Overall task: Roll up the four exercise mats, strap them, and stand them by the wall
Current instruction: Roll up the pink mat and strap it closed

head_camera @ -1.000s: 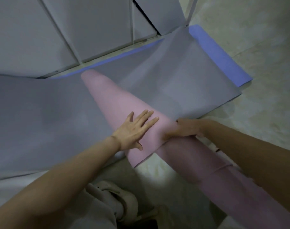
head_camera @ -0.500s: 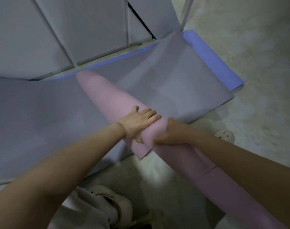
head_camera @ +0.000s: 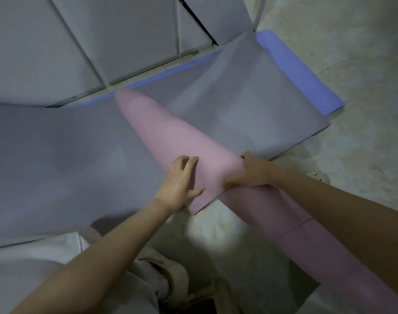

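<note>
The left hand (head_camera: 180, 184) has pulled back, pressing loosely open on the pink mat (head_camera: 171, 137); the right hand (head_camera: 250, 173) keeps gripping it, so rolling continues.

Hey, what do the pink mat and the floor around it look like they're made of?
The pink mat is likely soft foam or rubbery plastic with a matte finish: it curls into a smooth roll without creasing and shows no shine. The floor looks like pale stone or polished concrete, mottled, with a faint joint line. Which of the two is hard to tell.
</note>
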Demonstrator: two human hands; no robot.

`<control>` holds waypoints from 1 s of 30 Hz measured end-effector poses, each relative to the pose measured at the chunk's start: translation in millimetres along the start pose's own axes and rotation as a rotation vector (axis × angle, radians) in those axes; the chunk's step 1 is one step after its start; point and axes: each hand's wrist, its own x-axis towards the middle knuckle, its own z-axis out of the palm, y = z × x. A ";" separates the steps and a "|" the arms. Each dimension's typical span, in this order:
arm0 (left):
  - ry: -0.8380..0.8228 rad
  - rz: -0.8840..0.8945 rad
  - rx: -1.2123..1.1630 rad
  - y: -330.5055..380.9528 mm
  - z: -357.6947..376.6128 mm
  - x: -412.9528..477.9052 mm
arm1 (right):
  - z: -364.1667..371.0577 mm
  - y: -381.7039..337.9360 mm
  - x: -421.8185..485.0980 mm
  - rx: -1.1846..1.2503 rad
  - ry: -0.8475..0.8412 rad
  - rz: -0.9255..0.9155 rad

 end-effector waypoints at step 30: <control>0.165 -0.675 -1.291 -21.1 -79.1 35.2 | 22.4 -46.2 0.0 0.476 0.040 -0.208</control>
